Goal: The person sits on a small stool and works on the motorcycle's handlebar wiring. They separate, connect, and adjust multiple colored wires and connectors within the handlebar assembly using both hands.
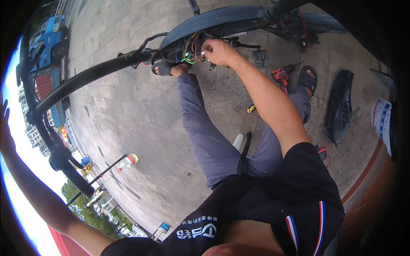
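A bundle of coloured wires [193, 45] spills out of the opened frame of a black electric bike [215, 20]. My right hand [218, 53] is closed there, thumb and fingers pinching a small white connector [203, 53] on the wires. Green and yellow leads [187, 57] hang beside it. At the far left edge, my left hand [6, 134] is raised near the handlebar [57, 149], partly cut off and dark against the sky. Its visible fingers are stretched out, and I see nothing in them.
Around my right foot lie a red cordless drill [279, 75], a finned dark box [259, 58] and a yellow-handled tool [251, 108]. Farther right are a long black cover [338, 106], a red meter [322, 152] and a white bucket [381, 121]. A blue truck [50, 32] stands far left.
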Demonstrator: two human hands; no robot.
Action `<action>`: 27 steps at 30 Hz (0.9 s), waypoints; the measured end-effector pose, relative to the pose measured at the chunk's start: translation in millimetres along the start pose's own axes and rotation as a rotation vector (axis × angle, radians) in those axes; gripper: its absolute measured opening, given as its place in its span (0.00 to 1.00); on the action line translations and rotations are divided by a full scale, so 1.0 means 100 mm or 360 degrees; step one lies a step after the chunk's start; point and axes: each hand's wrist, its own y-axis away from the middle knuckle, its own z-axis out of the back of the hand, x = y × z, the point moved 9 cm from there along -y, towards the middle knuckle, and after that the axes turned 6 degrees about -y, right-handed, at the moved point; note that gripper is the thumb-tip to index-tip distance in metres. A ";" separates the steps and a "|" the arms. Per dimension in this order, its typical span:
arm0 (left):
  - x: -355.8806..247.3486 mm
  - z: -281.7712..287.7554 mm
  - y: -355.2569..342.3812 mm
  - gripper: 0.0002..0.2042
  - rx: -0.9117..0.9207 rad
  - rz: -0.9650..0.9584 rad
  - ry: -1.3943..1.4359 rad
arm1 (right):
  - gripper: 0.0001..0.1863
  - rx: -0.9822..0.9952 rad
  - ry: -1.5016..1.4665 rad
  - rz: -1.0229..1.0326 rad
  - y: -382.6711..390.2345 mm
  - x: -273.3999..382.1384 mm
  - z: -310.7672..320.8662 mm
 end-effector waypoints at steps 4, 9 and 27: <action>-0.11 0.57 1.86 0.36 -0.0111 0.0051 0.0192 | 0.11 -0.0003 -0.0010 0.0021 0.02 0.00 -0.02; 0.34 -0.31 3.24 0.36 0.0609 0.1018 0.0941 | 0.11 -0.0052 0.0030 0.0044 0.13 0.01 -0.03; 0.30 -0.61 2.79 0.21 0.0905 0.1004 0.1135 | 0.10 -0.0036 -0.0078 0.0028 0.07 0.05 0.00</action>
